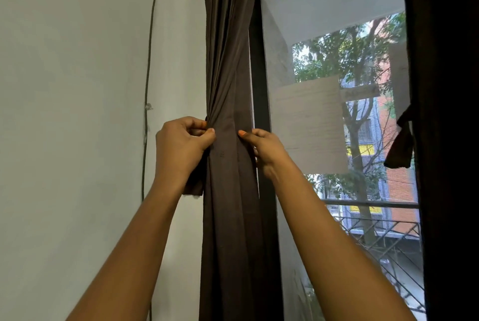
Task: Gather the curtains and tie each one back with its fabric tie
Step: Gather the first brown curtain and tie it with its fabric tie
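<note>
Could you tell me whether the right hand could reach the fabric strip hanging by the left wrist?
Probably, but not directly: the gathered curtain hangs between the right hand and the fabric strip, so it would need to release the curtain's edge and pass in front.

To your left stands a pale wall point(64, 87) with a thin cable point(148, 61) hanging down it. To your right, a paper sheet point(308, 124) sticks to the window glass; far beyond are a tree point(357, 139) and a balcony railing point(375, 204).

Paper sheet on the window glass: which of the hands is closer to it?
Right. The right hand grips the curtain on its window side, close beside the paper sheet; the left hand grips the wall side, the gathered curtain between.
</note>
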Available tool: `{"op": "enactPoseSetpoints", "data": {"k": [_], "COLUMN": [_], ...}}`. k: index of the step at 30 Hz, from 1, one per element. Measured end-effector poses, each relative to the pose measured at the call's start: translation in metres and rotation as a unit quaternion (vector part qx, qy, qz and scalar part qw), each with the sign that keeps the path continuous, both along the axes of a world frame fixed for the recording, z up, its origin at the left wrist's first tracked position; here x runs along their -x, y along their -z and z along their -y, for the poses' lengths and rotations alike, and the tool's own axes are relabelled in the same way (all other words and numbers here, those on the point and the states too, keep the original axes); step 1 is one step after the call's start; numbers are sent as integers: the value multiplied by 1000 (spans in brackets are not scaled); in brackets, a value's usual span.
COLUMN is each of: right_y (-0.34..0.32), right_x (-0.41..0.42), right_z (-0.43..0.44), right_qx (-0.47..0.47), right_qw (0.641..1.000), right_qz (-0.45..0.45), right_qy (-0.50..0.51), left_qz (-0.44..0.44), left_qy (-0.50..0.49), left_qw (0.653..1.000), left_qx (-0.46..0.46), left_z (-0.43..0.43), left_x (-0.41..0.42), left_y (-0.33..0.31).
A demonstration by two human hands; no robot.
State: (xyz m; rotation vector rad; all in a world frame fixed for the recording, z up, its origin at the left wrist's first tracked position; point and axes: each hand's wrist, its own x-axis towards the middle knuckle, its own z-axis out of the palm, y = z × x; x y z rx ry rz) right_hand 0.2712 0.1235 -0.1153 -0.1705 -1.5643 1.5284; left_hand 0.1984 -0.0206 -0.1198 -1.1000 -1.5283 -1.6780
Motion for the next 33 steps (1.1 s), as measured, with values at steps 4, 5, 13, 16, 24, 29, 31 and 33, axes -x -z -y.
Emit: {"op": "enactPoseSetpoints", "data": {"k": [4,5,13,16,24,29,31,33], "right_y": [6,9,12,11,9,12,13,15], "right_x": [-10,-16,-54,-55,-54,-52,-50,-48], "right_z": [8,11,58,67,62,55,51,47], "right_qx": [-49,-90,-247,-305,-340,-275,-283,-297], "right_qw": [981,962,877,860,874,922,920,917], "right_qz": [-82,-86,-133,-94,-88,-119,-110,-99], "right_qy": [169,242,391,397,337,246,249,247], "left_qz": [2,3,4,12,89,87,86,88], "left_qy": [-10,-9,42,90,253,246,252,270], "left_qw": [1000,1000,998,995,963,965,964,959], "left_qx": [-8,-9,-39,-47,-34,-26,-23,-15], "left_z": [1,1,-7,-9,-13,-18,-18,-17], "left_x": [0,-1,-22,-27,-27,-25,-24,-22], "left_y": [1,1,4,3,2,1,2,2]}}
